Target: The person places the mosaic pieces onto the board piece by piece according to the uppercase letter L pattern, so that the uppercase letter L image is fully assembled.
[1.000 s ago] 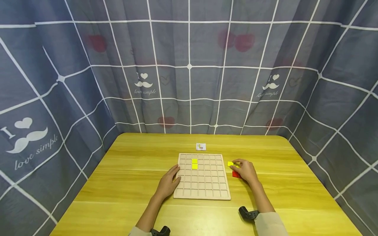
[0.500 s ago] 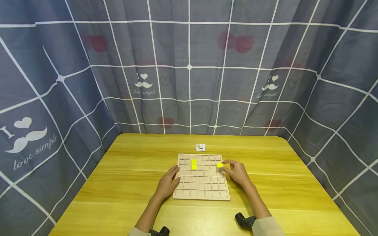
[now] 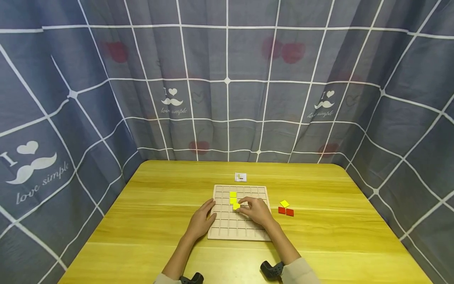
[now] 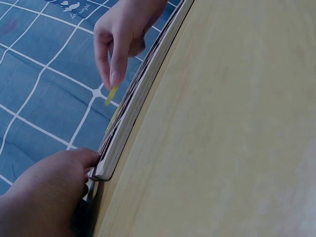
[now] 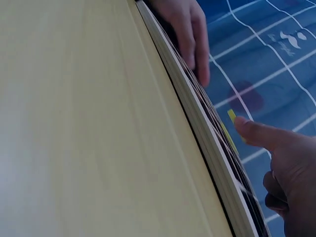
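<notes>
My right hand pinches a yellow square tile between thumb and fingertips, just over the pale wooden grid board. In the left wrist view the pinched tile is tilted and apart from the board's surface. Two yellow tiles lie in neighbouring cells, one behind the other, directly beyond the held one. My left hand rests on the board's left edge, its fingers fairly straight in the right wrist view. The right hand and forearm cover part of the board's right side.
To the right of the board lie another yellow tile and two red tiles on the wooden table. Behind the board is a small card printed with a grid. A blue checked curtain surrounds the table.
My right hand has picked up a yellow tile beside the board and carried it left, over the grid, to near the two placed tiles. The left hand has stayed put.
</notes>
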Demonstrator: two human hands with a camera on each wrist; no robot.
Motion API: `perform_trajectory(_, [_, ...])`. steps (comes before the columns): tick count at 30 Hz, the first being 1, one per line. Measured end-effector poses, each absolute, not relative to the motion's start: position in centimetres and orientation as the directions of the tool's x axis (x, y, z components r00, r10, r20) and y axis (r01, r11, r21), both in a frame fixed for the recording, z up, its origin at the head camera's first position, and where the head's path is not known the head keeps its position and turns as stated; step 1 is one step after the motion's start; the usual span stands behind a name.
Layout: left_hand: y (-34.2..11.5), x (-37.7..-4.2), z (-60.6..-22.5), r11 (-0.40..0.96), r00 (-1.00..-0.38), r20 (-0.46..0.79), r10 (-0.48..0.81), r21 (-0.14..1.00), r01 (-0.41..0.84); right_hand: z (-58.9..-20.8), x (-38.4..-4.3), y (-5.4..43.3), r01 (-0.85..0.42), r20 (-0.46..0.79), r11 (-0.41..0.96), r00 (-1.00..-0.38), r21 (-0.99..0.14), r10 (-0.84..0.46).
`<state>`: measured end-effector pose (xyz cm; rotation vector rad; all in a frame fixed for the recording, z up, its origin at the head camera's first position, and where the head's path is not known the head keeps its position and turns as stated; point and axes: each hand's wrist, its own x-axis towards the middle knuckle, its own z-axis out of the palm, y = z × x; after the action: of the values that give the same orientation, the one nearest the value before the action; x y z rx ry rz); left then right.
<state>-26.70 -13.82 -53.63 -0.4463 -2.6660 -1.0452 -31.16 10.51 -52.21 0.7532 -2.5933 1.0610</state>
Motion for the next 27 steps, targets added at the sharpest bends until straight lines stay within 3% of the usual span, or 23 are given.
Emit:
perform_trajectory(16, [-13.7, -26.7, -53.5, 0.703, -0.927, 0.322, 0.192, 0.614, 0.359, -52.8, -31.5, 9.1, -0.52, 0.379, 0.67, -0.852, -0.529, -0.361])
perform_trajectory(27, [-13.9, -26.6, -53.5, 0.687, -0.924, 0.329, 0.194, 0.627, 0.367, -52.7, -31.5, 11.2, -0.495, 0.405, 0.55, -0.868, -0.673, -0.287])
